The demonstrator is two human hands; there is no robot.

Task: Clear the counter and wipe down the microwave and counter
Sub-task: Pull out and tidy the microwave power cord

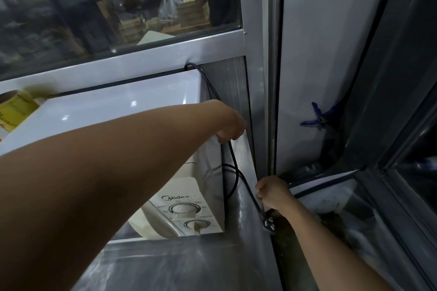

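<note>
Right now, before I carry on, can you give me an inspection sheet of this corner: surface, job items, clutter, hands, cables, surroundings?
Surface: steel counter, streaky, bare in front of the microwave.
Job's things: white microwave against the window frame, two dials on its front; no cloth seen.
Clutter: yellow container at left behind the microwave.
Hands: left hand reaches over the microwave's right side, fingers curled around the cord; right hand grips the cord lower down.
Cables: black power cord loops beside the microwave; plug hangs free, unplugged.
Surroundings: glass window behind; blue clamp on the right panel.
</note>
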